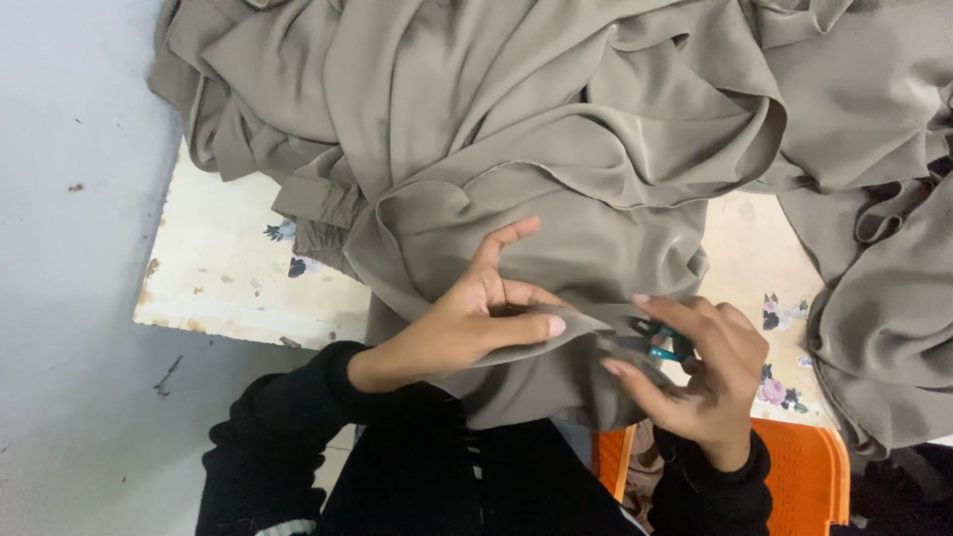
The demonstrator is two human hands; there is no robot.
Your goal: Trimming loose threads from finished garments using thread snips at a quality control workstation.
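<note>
At nine o'clock of the view I see the grey floor (69, 298), with some small bits of dirt on it. Next to it, toward the centre, is the table (228, 268), with a pale, worn cover that has little flower prints. A big pile of grey-brown cloth (516, 129) lies over the table and fills the whole upper part, from eleven o'clock to three o'clock, in many folds.

My left hand (476, 323) is a little below the centre. It is closed on a fold of this cloth: the thumb presses the edge from one side and the other fingers are under it, while the first finger points up toward twelve o'clock. My sleeve (288, 427) is black and goes down to seven o'clock.

Just beside it, at about four o'clock from the centre, is my right hand (700, 372). It grips a small thread cutter (655, 342) with green handles, and the fingers are bent around it. The blades touch the same edge of cloth that my left hand pinches. I cannot tell if the blades are apart or together.

Under my right wrist, at five o'clock, there is an orange plastic chair (804, 467). More cloth hangs down at three o'clock.
</note>
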